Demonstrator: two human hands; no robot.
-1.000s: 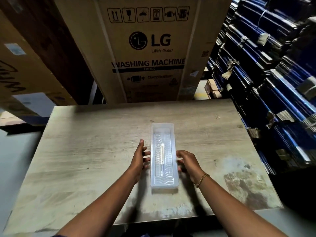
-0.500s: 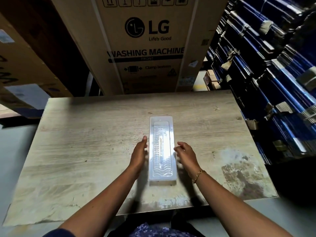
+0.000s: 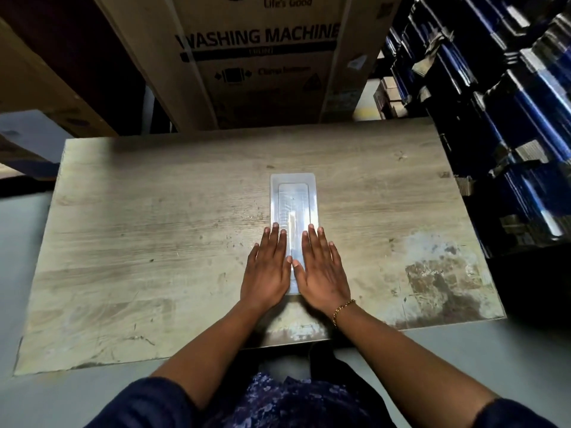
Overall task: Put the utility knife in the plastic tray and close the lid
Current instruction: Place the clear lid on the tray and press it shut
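Observation:
A long clear plastic tray (image 3: 293, 193) with its lid down lies lengthwise in the middle of the wooden table (image 3: 154, 230). Through the lid a pale slim shape, the utility knife (image 3: 292, 219), shows faintly. My left hand (image 3: 268, 268) lies flat, palm down, on the near left part of the lid. My right hand (image 3: 321, 270), with a gold bracelet at the wrist, lies flat on the near right part. Both hands have straight fingers and grip nothing. They hide the near half of the tray.
A large cardboard washing machine box (image 3: 259, 60) stands behind the table's far edge. Stacks of dark blue bundles (image 3: 506, 118) rise along the right side. More cardboard boxes (image 3: 40, 88) stand at the left. The table's right front has a worn patch (image 3: 438, 273).
Both hands have moved from the tray's sides onto the top of its lid and now lie flat on it. The camera has tilted down and come closer.

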